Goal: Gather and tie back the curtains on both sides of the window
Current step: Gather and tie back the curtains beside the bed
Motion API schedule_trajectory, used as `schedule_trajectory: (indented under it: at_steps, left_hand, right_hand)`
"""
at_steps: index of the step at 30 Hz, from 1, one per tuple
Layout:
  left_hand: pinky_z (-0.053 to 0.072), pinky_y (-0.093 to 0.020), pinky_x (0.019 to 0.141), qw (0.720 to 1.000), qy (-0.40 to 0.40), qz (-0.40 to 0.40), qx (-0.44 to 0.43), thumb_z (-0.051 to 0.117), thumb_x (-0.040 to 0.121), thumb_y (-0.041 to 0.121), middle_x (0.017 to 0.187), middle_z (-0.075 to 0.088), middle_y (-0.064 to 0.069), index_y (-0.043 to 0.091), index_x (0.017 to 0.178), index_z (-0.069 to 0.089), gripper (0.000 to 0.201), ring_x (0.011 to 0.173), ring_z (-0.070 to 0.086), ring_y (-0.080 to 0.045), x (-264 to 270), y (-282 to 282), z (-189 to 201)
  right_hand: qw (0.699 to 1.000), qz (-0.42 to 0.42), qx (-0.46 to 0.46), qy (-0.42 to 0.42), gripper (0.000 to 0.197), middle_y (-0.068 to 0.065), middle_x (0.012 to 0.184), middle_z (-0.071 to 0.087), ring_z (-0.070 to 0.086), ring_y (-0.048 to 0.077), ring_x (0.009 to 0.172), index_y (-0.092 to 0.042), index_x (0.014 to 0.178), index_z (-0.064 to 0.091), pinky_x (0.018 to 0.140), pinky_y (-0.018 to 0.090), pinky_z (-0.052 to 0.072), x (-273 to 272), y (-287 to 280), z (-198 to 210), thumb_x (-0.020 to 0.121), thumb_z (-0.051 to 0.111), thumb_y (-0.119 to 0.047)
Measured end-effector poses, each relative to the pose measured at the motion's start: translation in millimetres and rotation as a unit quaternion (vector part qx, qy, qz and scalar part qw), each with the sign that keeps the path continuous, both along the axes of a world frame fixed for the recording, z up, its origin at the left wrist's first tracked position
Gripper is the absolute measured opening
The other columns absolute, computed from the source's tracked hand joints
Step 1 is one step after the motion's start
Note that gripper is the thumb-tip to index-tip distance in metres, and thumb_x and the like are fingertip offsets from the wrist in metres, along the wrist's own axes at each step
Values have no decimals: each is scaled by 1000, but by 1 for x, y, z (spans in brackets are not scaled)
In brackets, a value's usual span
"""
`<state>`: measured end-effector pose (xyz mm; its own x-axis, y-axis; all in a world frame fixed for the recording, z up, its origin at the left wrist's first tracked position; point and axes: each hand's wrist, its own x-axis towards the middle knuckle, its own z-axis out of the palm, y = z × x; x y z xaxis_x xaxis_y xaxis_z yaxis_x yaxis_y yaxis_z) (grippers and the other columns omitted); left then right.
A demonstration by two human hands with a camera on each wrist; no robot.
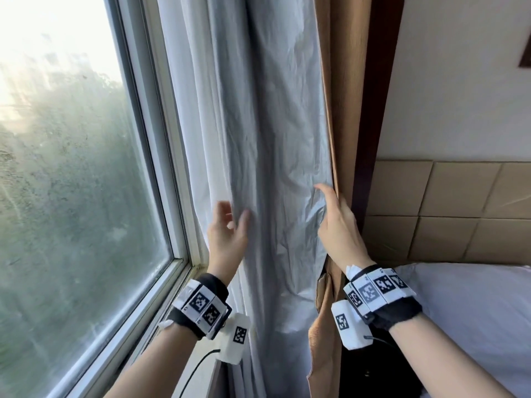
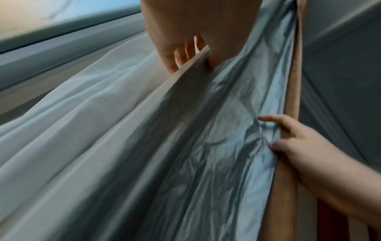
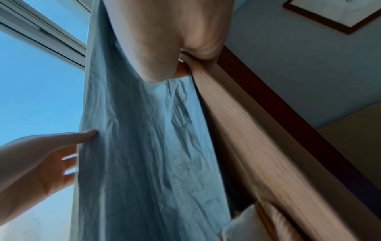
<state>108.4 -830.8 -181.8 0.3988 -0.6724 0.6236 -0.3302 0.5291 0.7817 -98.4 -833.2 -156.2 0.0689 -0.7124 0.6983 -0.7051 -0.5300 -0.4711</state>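
Your left hand (image 1: 227,234) is at the left edge of the curtain (image 1: 270,168), just right of the window (image 1: 71,168). Its thumb lies on the near face of the grey lining and the fingers reach behind the fold; in the left wrist view those fingers (image 2: 181,55) look loosely bent around the fabric's edge, but blur leaves me unable to tell whether this grip is actually closed on the cloth or only resting against it.

Your right hand (image 1: 339,225) is at the right edge of the same panel, where the grey lining meets the tan outer fabric (image 1: 339,81). Its grip is clenched on that edge: the thumb presses the grey face and the other fingers wrap behind the tan side, and the lining puckers around the hold. The right wrist view shows the same pinch from below, with the tan cloth running out of it.

The curtain hangs stretched between your two hands, with a sheer white layer (image 2: 72,106) lying between it and the window frame. Right of the curtain stands a dark wooden post (image 1: 379,110), then a wall with tan padded panels (image 1: 448,208). A white bed (image 1: 474,305) lies at the near right.
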Motion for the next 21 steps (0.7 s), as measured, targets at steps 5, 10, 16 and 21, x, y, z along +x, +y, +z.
schedule_trajectory:
  at_steps: [5, 10, 16, 21]
  left_hand:
    - [47, -44, 59, 991, -132, -28, -6, 59, 85, 14, 64, 50, -8, 4, 80, 47, 17, 57, 49, -20, -33, 16, -3]
    - [28, -29, 50, 981, -191, 14, -35, 57, 72, -5, 59, 35, 11, 18, 72, 30, 35, 51, 32, -7, -66, 16, 8]
    - [39, -12, 54, 970, -149, -189, -19, 66, 80, 6, 64, 59, 8, 23, 79, 54, 20, 61, 55, -5, -85, 24, 8]
    - [51, -28, 72, 898, -299, -316, 67, 60, 87, 11, 89, 66, 7, 20, 98, 62, 14, 79, 61, -7, -60, 11, -25]
  right_hand:
    - [999, 21, 21, -15, 74, 14, 138, 49, 56, 32, 113, -31, 147, 24, 93, 45, 50, 17, 7, 1, 88, 41, 9]
    - [1000, 4, 12, -21, 78, 16, 106, 66, 64, 36, 86, -44, 147, 16, 73, 49, 54, 29, 25, -1, 89, 46, -2]
    - [970, 95, 89, -204, 53, -5, 138, 51, 51, 4, 114, -50, 146, 19, 90, 13, 42, 36, 28, 3, 100, 37, -32]
    - [986, 36, 151, -58, 65, 13, 133, 53, 54, 28, 120, -28, 151, 14, 99, 44, 46, 31, 9, 6, 95, 47, -35]
